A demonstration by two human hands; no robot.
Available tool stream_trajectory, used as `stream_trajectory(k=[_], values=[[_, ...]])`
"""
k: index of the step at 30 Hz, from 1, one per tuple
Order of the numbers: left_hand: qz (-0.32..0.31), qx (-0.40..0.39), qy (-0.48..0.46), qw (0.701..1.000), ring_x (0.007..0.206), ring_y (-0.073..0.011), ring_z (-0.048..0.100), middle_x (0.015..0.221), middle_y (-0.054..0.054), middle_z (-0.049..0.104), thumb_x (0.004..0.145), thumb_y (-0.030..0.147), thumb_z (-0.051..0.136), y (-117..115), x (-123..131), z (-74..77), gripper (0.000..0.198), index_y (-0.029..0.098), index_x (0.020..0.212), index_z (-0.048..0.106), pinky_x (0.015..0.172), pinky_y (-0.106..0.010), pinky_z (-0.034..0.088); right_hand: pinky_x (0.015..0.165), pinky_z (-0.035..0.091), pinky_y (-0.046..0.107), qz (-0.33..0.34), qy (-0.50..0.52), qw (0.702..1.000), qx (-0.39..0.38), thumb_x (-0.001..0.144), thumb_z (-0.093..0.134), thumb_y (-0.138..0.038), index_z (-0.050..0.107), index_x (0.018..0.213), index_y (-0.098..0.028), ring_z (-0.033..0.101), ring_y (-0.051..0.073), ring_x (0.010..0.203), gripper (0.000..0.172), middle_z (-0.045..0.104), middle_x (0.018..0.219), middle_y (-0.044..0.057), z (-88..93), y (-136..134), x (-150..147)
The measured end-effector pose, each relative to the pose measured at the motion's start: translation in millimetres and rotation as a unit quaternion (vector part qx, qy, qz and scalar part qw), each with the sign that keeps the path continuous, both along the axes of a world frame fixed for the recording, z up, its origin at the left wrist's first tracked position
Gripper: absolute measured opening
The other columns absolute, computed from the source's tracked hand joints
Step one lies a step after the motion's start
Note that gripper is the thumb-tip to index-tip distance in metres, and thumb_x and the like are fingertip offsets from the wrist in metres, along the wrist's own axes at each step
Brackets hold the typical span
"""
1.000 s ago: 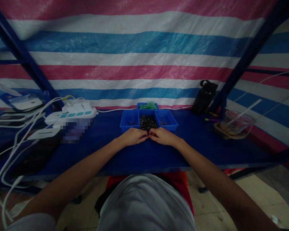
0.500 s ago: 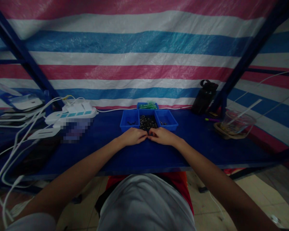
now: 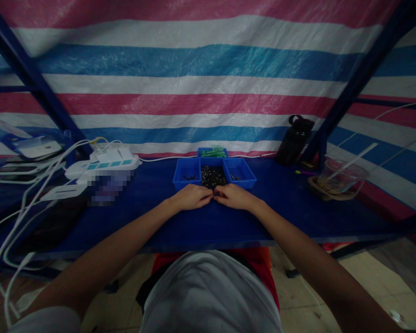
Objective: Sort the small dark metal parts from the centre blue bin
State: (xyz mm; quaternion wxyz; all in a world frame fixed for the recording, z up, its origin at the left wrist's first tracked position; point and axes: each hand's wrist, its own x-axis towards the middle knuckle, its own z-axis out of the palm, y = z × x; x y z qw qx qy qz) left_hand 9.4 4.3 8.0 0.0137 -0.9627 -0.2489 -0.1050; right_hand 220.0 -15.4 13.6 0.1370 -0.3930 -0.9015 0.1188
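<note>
Striped tarp hangs behind the blue table (image 3: 152, 217), where the left hand (image 3: 190, 196) and right hand (image 3: 236, 196) touch fingertips, maybe pinching something too tiny to see, beside the middle bin (image 3: 212, 162) heaped with little dark pieces (image 3: 212, 176), while the left bin (image 3: 185, 167) and right bin (image 3: 242, 169) hold few.

Glossy blue plastic trays (image 3: 180, 178); woven striped tarp (image 3: 194, 88), slight sheen; matt blue tabletop (image 3: 298, 208)

Left hand (image 3: 190, 196) and right hand (image 3: 236, 196) meet at the fingertips just before the blue tray (image 3: 176, 176).
</note>
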Motion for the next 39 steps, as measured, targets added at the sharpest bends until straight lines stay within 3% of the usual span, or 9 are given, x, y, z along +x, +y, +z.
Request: stream_trajectory(k=[39], values=[[0.017,-0.005,0.010,1.000,0.070,-0.0121,0.060,0.081,0.000,0.065,0.090,0.027,0.044,0.2,1.4,1.5,0.019,0.020,0.087,0.061,0.060,-0.021,0.038,0.060,0.033,0.021,-0.004,-0.004,1.000,-0.005,0.088,0.053,-0.028,0.061,0.096,-0.017,0.059,0.013,0.067,0.016,0.065,0.073,0.002,0.1,1.5,2.3]])
